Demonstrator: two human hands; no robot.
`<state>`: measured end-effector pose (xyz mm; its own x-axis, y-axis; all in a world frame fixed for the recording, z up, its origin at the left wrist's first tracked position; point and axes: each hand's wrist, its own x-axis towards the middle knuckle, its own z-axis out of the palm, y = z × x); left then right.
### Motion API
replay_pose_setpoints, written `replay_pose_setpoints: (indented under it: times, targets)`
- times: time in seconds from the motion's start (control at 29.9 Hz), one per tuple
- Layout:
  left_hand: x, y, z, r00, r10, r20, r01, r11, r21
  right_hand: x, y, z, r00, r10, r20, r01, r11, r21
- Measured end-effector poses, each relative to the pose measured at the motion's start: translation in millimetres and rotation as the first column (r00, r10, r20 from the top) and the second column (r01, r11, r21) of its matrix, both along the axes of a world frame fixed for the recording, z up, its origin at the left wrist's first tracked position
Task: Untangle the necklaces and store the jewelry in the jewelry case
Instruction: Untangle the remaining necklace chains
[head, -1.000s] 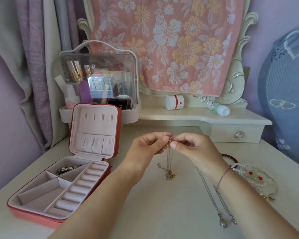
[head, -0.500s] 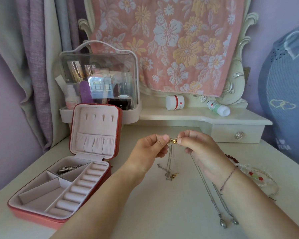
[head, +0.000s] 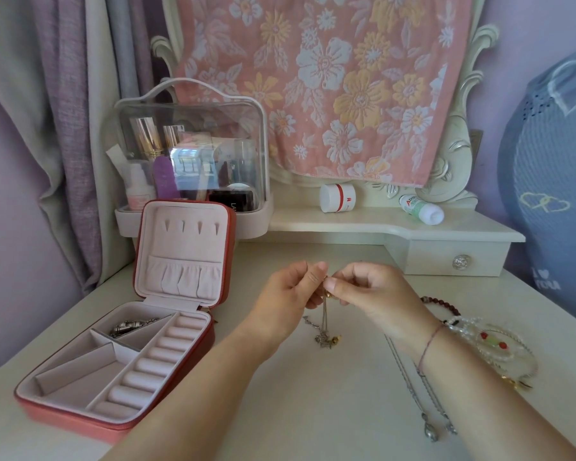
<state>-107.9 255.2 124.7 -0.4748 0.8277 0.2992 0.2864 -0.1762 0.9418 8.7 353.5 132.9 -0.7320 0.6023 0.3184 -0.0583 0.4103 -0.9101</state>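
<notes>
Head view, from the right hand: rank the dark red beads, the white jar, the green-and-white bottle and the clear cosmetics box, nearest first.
From the right hand, which pinches the necklace:
1. The dark red beads, on the table just right of its wrist.
2. The white jar and the green-and-white bottle, both on the back shelf; too close to call.
3. The clear cosmetics box, far back left.

Soft, even daylight fills the scene, bright but low in contrast, with a mild pinkish cast. A pale, pane-like reflection glares on the front of the clear cosmetics box (head: 193, 161). Shadows are faint and soft-edged; a thin one lies on the desk (head: 313, 410) along the jewelry case (head: 64, 409). Wide-angle bowing curves the curtain (head: 64, 111) and stretches the blue fabric (head: 552, 181) at the frame's edges. The tangled necklaces (head: 325, 327) at the fingers (head: 316, 277) are too fine to resolve cleanly.
</notes>
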Motion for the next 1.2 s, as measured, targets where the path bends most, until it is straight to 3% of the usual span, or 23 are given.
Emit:
replay_pose_setpoints:
  times: [0.1, 0.23, 0.37, 0.67, 0.94, 1.04, 1.2]
  targets:
    - [0.6, -0.3, 0.4, 0.998, 0.027, -0.058, -0.028, 0.999, -0.015, -1.4, -1.1, -1.3, 0.999, 0.008, 0.052, -0.009, 0.999, 0.035]
    - [-0.5, 0.0, 0.2, 0.995, 0.086, -0.048, -0.088, 0.996, -0.034, -1.2, -4.0, 1.9, 1.0, 0.023, -0.02, -0.023, 1.0, 0.011]
    - [0.5, 0.6, -1.5, 0.996, 0.049, -0.07, -0.054, 0.996, -0.071, -0.4, -4.2, 4.7, 0.992, -0.011, -0.122, -0.003, 0.993, -0.114]
    - [0.5, 1.0, 1.5, 0.998, 0.014, 0.057, -0.014, 1.0, 0.0, -1.4, 0.2, 2.7, 0.992, -0.096, -0.077, 0.073, 0.964, -0.257]
    - [-1.1, 2.3, 0.8, 0.991, -0.045, 0.129, 0.044, 0.999, 0.013, -3.4, 1.5, 3.3, 0.969, -0.062, -0.238, -0.084, 0.825, -0.558]
    - [-3.9, 2.2, 1.0, 0.978, -0.068, 0.197, 0.056, 0.996, 0.066, -1.8, 1.9, 2.5, 0.984, -0.05, -0.173, -0.045, 0.862, -0.505]
    - [-8.1, 1.2, 2.0, 0.973, -0.055, 0.226, 0.03, 0.993, 0.115, -0.7, 1.1, 2.8, 0.993, -0.069, -0.094, 0.043, 0.966, -0.256]
